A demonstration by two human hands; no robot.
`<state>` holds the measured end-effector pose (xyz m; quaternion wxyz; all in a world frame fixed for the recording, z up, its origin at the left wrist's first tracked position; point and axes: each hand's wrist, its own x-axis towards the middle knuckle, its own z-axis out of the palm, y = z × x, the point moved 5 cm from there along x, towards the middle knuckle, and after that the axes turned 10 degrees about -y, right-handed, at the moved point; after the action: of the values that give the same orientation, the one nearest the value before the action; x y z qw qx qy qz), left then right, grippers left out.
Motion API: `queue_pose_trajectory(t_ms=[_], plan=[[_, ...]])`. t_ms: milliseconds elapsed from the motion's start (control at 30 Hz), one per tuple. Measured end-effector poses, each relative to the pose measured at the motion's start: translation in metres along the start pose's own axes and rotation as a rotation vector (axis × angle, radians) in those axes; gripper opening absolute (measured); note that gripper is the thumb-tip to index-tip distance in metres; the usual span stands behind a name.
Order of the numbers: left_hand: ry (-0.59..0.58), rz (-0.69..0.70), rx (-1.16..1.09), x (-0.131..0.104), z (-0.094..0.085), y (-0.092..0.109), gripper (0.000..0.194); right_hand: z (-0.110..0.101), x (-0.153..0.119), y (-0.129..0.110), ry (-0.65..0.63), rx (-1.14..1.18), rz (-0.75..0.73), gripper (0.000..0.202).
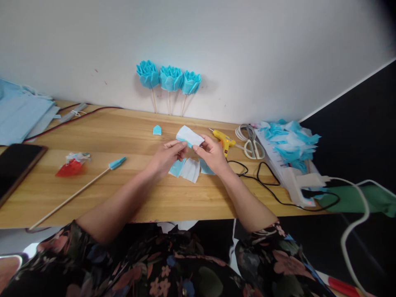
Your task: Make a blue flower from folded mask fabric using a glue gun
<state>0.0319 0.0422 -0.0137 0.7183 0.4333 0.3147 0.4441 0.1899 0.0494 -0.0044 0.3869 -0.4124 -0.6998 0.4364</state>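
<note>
"What sits closest to the lens?"

"A dark floral garment [198, 272], pictured at the edge of a wooden table [123, 138]."

"And the hands?"

"The left hand [168, 156] pinches the lower left edge of a blue-and-white piece of material [189, 135] between thumb and fingers; the right hand [214, 154] pinches its lower right end. The piece is held over the middle of the table, just beyond some loose cut pieces [189, 170]."

"Any containers?"

"At right, a white tray-like holder [270, 152] bears heaped blue and white scraps [291, 138]; whether it has walls cannot be told. At left lies a crumpled red-and-whitish packet [71, 167], contents too blurred to tell."

"Between the right hand and the scraps?"

"A yellow glue gun [225, 142] and scissors [254, 152]. Three blue flowers [170, 79] on sticks lean against the wall [247, 57]."
</note>
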Motion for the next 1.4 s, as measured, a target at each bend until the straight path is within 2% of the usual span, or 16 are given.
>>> queue_pose_trajectory(t_ms=[200,300,467,567,700,767,867,1033,1233,1400], plan=[[0.026,0.005,-0.098,-0.001,-0.004,0.006,0.026,-0.013,-0.002,-0.008,0.061,-0.054,-0.061,0.040],[0.023,-0.011,-0.117,-0.002,-0.005,0.006,0.025,-0.015,-0.004,-0.020,0.081,-0.255,-0.174,0.041],[0.011,-0.028,-0.119,-0.003,-0.003,0.006,0.025,-0.005,-0.009,-0.037,0.065,-0.644,-0.411,0.057],[0.007,-0.052,-0.118,-0.003,-0.001,0.005,0.025,-0.002,-0.008,-0.035,0.038,-0.725,-0.438,0.051],[0.025,-0.081,-0.110,-0.003,0.000,0.002,0.027,-0.003,-0.006,-0.029,0.038,-0.703,-0.425,0.025],[0.040,-0.076,-0.112,-0.003,0.000,0.002,0.025,-0.002,-0.005,-0.028,0.031,-0.675,-0.441,0.019],[0.041,-0.061,-0.127,-0.003,0.000,0.001,0.019,0.000,-0.005,-0.029,0.017,-0.635,-0.461,0.019],[0.040,-0.037,-0.110,-0.001,-0.002,0.000,0.006,0.001,-0.004,-0.026,0.006,-0.621,-0.379,0.018],[0.173,-0.013,0.079,-0.003,-0.010,0.003,0.019,0.001,-0.007,-0.025,0.069,-0.542,-0.352,0.012],[0.166,0.006,0.180,-0.004,-0.008,0.006,0.020,0.001,-0.006,-0.015,0.115,-0.372,-0.234,0.006]])
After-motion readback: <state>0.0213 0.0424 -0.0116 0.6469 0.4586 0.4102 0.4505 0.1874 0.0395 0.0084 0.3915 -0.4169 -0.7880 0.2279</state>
